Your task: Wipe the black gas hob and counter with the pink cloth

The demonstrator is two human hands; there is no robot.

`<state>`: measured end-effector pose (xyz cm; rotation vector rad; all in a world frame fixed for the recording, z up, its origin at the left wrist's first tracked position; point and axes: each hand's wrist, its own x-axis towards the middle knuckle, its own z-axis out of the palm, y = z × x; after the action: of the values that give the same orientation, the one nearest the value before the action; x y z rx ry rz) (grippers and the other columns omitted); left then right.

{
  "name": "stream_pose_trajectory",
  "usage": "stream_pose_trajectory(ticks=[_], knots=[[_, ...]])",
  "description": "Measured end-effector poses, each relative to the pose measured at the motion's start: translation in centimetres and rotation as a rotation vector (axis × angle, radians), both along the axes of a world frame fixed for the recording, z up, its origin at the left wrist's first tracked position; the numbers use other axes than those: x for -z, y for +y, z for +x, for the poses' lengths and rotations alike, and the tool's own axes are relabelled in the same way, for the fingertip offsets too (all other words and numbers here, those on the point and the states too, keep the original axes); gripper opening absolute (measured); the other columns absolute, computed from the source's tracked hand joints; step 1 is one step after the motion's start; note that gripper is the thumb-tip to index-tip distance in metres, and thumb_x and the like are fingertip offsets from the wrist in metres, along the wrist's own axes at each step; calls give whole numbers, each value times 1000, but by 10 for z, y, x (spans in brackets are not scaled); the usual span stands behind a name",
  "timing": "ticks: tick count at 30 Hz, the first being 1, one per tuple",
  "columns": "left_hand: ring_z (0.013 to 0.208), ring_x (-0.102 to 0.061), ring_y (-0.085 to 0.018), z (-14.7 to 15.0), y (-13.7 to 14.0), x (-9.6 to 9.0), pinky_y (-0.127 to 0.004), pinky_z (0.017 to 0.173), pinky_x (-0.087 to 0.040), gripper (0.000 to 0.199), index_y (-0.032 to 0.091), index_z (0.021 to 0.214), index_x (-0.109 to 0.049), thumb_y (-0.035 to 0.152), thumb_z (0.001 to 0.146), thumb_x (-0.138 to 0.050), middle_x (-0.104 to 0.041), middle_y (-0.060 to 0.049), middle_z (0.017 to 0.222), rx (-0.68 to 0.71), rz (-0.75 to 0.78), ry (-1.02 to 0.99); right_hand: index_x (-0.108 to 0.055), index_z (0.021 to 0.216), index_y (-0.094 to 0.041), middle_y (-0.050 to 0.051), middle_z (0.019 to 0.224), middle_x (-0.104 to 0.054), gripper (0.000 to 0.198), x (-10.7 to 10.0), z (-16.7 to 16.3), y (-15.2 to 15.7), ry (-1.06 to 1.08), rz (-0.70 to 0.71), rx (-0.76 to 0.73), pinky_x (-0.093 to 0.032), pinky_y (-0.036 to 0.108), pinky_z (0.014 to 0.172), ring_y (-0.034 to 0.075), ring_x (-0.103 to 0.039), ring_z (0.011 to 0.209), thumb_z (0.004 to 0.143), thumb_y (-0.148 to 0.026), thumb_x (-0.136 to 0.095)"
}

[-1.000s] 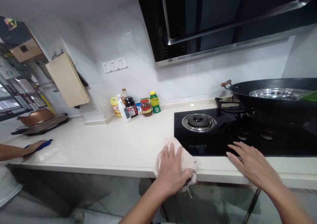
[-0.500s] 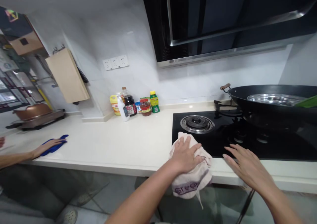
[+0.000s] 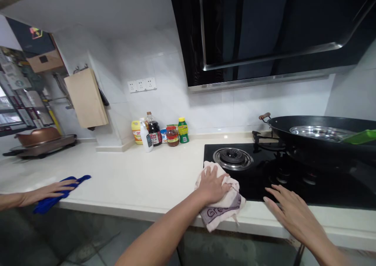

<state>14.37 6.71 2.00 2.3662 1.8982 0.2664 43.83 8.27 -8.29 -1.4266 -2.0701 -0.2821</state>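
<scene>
My left hand (image 3: 212, 185) presses down on a pale pink towel (image 3: 225, 209), its fingers bent over the bunched cloth. The towel lies across the front left corner of the black gas hob (image 3: 252, 180), and its purple lettered band droops over the counter's front edge. To the right, my right hand (image 3: 290, 207) rests at the hob's front edge with fingers stretched out and nothing in them. Behind the towel is the left burner (image 3: 233, 158).
A large wok (image 3: 282, 131) holding a steel strainer-like dish (image 3: 320, 133) and a green utensil (image 3: 360, 137) sits on the right burner. Bottles and jars (image 3: 172, 136) line the wall. At left, another person's hand (image 3: 51, 191) lies on a blue cloth (image 3: 47, 205). A range hood (image 3: 264, 80) hangs above.
My left hand has slid the towel a little left and away from me, so less hangs over the edge. The blue cloth now overhangs the counter edge. The view has tilted up.
</scene>
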Motion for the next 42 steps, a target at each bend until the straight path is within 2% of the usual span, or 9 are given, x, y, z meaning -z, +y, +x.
stream_pose_trajectory(ticks=[5,8,12,21,26,29,36,39,42], knots=[[157,-9,-40,-24,-57,6,-61,125,-15,58,42,152,-44,58,97,-51,-15,-1,173,150,31,-10,-66,131,-19,13,141,-61,71,-2,1,-2,-5,1,-7,-36,56,115,33,-51,136,98,-68,-27],[158,-7,-37,-37,-60,1,-59,125,-17,56,41,152,-44,59,99,-47,-15,-1,173,154,-7,-26,-64,133,-19,13,143,-59,71,-6,3,-6,-10,-17,-19,-36,56,116,33,-49,138,99,-69,-26],[159,-6,-33,-43,-25,-2,-55,127,-14,58,37,153,-44,63,101,-38,-16,-3,172,101,-26,-7,-64,132,-19,13,144,-59,70,-10,4,-10,-14,-36,-12,-36,56,115,33,-50,137,99,-68,-27],[157,-9,-37,-49,95,3,-61,122,-17,73,34,157,-35,74,96,-24,-15,-5,173,-134,-67,12,-63,131,-20,12,142,-59,69,-8,6,-9,-6,-33,-22,-37,58,115,34,-51,136,98,-69,-29],[157,-12,-38,-80,119,0,-60,122,-17,77,34,159,-31,75,95,-22,-16,-7,172,-270,-74,16,-64,131,-19,13,142,-60,68,-7,7,-9,-12,-47,-15,-35,57,117,34,-50,137,98,-67,-29],[157,-11,-39,-106,116,-1,-62,121,-15,76,30,158,-33,73,97,-22,-14,-9,173,-375,-75,37,-64,132,-20,12,143,-59,68,-7,6,-10,-10,-48,-13,-34,56,118,33,-49,138,98,-67,-29],[155,-17,-40,-160,88,-7,-68,120,-17,73,27,157,-36,69,98,-39,-19,-11,170,-583,-74,90,-65,130,-19,13,142,-60,69,-8,4,-10,17,-38,-14,-34,57,118,34,-50,138,98,-67,-29],[153,-22,-39,-170,72,-9,-66,120,-19,72,25,157,-36,67,98,-42,-23,-12,169,-623,-57,108,-65,131,-18,13,142,-60,69,-9,3,-11,14,-42,-11,-34,58,117,33,-49,138,98,-66,-28],[154,-20,-40,-165,56,-8,-63,120,-19,69,25,157,-37,66,100,-32,-24,-13,169,-586,-44,133,-65,131,-17,13,142,-60,69,-10,1,-12,4,-39,-4,-33,58,118,34,-49,138,98,-66,-28]])
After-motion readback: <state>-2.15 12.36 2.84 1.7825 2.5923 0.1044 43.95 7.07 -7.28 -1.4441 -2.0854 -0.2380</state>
